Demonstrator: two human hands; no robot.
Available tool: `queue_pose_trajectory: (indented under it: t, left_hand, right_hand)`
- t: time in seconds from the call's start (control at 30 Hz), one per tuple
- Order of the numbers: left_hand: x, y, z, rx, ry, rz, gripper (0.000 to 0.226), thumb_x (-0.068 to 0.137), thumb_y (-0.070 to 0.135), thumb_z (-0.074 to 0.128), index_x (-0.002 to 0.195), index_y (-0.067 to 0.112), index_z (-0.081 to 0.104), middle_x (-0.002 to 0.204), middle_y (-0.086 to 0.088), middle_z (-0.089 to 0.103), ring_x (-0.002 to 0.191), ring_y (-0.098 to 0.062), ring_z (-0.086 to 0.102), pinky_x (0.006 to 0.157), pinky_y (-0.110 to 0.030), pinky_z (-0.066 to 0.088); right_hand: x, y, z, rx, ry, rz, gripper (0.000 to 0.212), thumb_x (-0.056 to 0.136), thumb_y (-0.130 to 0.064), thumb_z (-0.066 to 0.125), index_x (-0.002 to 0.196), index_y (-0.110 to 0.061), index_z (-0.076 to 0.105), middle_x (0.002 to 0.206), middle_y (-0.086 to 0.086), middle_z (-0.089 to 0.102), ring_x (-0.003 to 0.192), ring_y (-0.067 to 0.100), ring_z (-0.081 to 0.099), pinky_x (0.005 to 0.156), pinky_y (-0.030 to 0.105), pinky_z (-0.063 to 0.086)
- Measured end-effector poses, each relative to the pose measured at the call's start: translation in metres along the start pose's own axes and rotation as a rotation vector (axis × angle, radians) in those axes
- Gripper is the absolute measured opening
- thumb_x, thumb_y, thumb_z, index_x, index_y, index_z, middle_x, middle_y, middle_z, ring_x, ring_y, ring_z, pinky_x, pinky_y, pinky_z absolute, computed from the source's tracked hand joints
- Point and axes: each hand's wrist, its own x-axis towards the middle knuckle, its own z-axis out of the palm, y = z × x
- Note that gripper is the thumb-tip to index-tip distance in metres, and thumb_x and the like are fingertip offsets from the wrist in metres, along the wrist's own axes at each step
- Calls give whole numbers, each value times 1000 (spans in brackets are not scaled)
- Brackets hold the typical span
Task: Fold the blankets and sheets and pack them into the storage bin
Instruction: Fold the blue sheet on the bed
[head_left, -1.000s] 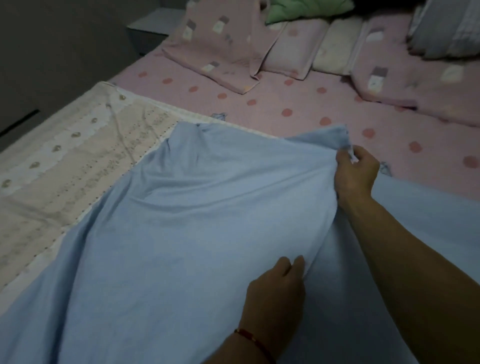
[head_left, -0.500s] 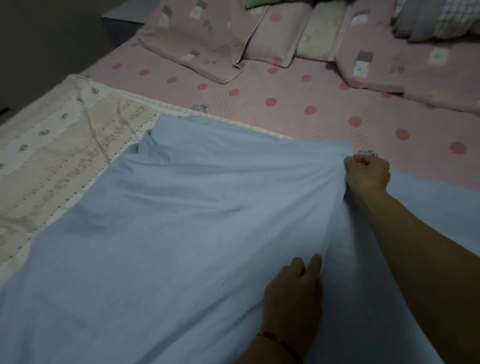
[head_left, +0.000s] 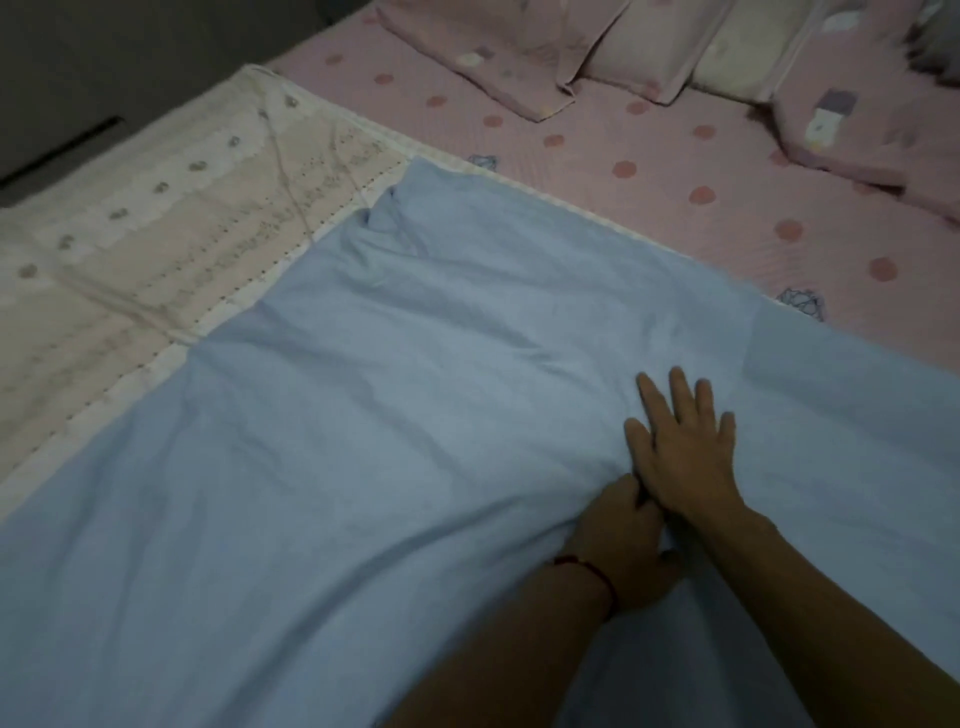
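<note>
**Clerk:** Moved since half a second ago: right hand (head_left: 685, 447), off the far corner it was pinching and now lying flat on the blue sheet (head_left: 415, 415), fingers (head_left: 680, 395) straight and spread, grasping nothing.

**Checker:** Left hand?

**Clerk:** Left hand (head_left: 621, 545), red cord at the wrist, just behind the right and touching it. Fingers curled down into the fabric beside the folded edge; whether they pinch cloth or only press, cannot tell.

**Checker:** Item location?

**Clerk:** Blue sheet, one fold laid over, spread across the near half of the bed, partly over a cream quilt (head_left: 156, 249). Beyond it, pink dotted bedsheet (head_left: 675, 171) and pillows (head_left: 639, 57). Storage bin: not in view.

**Checker:** Condition of the fold?

**Clerk:** Far edge lies fairly square. Small bunched tuck at the far left corner; shallow creases run across the middle.

**Checker:** Handling note?

**Clerk:** Judgement only: anchor with the left, sweep the flat right palm outward from the fold line toward the edges, then straighten that tucked corner before the next fold, or the wrinkle gets packed in.
</note>
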Motion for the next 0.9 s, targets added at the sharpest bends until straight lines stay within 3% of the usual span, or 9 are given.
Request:
queue_pose_trajectory:
  t: [0.1, 0.17, 0.27, 0.37, 0.5, 0.63, 0.8, 0.9]
  left_hand:
    - [-54, 11, -3, -84, 59, -30, 51, 89, 20, 45, 133, -2, 57, 139, -25, 50, 124, -41, 48, 109, -46, 40]
    - [-108, 7, -1, -75, 209, -13, 51, 86, 19, 40, 128, 3, 63, 144, -23, 51, 132, -38, 48, 115, -45, 36]
    - [-198, -14, -10, 140, 466, -27, 45, 79, 15, 47, 118, 13, 68, 141, -14, 57, 131, -31, 52, 110, -47, 43]
    - [-283, -30, -23, 326, 625, -182, 47, 78, 15, 49, 120, 17, 68, 143, -12, 56, 134, -30, 51, 111, -51, 41]
    - [-383, -38, -25, 476, 612, -418, 54, 82, 24, 52, 134, 19, 61, 148, -10, 50, 139, -31, 45, 108, -61, 39]
    - [-462, -38, 6, 530, 548, -590, 66, 89, 43, 52, 152, 27, 40, 162, -3, 31, 150, -27, 26, 114, -63, 25]
    - [-515, -21, 47, 624, 637, -689, 66, 97, 55, 42, 157, 31, 27, 166, 2, 21, 153, -21, 18, 119, -61, 18]
    - [-537, 8, 86, 622, 658, -786, 68, 96, 62, 38, 157, 33, 27, 166, 3, 19, 153, -22, 18, 119, -60, 15]
  right_hand:
    - [-17, -11, -9, -46, -66, 73, 60, 106, -49, 19, 162, -29, 15, 170, 8, 5, 155, 34, 0, 121, 66, 8]
    - [-35, -36, -8, -148, -91, 20, 58, 107, -45, 22, 161, -28, 14, 170, 8, 3, 155, 36, -2, 117, 71, 7]
    - [-82, -91, 11, -231, -100, -296, 61, 103, -50, 15, 161, -31, 16, 170, 5, 7, 155, 35, 3, 115, 74, 6]
    - [-139, -151, 37, -175, -166, -524, 67, 98, -57, 13, 161, -37, 14, 171, 0, 7, 156, 30, 3, 116, 72, 6]
    - [-195, -199, 70, -167, -183, -628, 67, 98, -63, 10, 158, -43, -14, 168, -3, -23, 154, 30, -19, 116, 73, -4]
    - [-205, -204, 89, -174, -232, -635, 66, 95, -70, 1, 152, -49, -24, 164, -7, -32, 151, 27, -30, 113, 75, -10]
    - [-200, -209, 86, -227, -292, -637, 69, 95, -72, 5, 156, -47, -17, 166, -4, -27, 152, 30, -26, 112, 76, -9]
    - [-243, -200, 70, -185, -125, -924, 61, 104, -59, 23, 160, -37, 14, 171, 3, 2, 155, 37, 3, 114, 71, 9]
